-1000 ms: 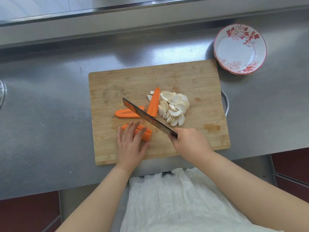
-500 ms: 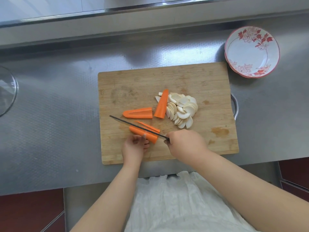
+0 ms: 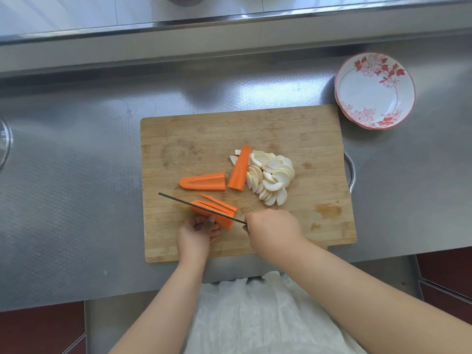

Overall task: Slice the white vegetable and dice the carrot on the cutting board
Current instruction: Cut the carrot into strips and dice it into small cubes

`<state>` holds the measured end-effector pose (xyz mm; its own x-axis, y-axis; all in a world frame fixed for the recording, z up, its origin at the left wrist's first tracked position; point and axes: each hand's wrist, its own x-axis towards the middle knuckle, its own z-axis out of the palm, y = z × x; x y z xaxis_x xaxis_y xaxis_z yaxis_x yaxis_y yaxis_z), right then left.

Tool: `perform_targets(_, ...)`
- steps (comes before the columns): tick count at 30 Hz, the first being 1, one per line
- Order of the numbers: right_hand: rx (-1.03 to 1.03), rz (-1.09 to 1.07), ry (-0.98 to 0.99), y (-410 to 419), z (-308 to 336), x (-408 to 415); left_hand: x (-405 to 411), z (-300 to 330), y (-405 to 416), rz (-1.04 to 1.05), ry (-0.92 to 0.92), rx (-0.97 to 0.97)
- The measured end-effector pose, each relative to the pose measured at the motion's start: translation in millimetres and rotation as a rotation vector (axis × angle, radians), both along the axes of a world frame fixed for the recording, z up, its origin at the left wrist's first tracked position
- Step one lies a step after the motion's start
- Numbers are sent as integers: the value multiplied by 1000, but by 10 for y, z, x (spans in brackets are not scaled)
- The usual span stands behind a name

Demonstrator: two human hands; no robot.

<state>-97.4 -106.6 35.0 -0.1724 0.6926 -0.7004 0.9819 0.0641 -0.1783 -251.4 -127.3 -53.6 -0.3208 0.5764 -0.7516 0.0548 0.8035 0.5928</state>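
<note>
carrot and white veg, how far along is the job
Done: the white slices lie heaped on the cutting board. In hand: the left hand steadies a carrot piece while the right hand runs the knife lengthwise through it. Left: two carrot pieces uncut, nothing diced.

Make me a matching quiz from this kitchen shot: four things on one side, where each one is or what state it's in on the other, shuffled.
Things
1. white vegetable slices
2. bowl
3. knife
4. left hand

Places or states
A. gripped by the right hand, blade in a carrot piece
B. on the steel counter, off the cutting board
C. steadying the carrot piece
D. piled on the board

Pairs: 1-D, 2-B, 3-A, 4-C
</note>
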Motion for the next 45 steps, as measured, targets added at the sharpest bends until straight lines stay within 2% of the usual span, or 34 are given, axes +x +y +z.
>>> perform_targets(17, -179, -100, -31, 137, 129, -152, -6, 49, 70, -2, -47, -56)
perform_targets(45, -128, -119, 11, -30, -166, -123, -11, 68, 69, 2, -60, -51)
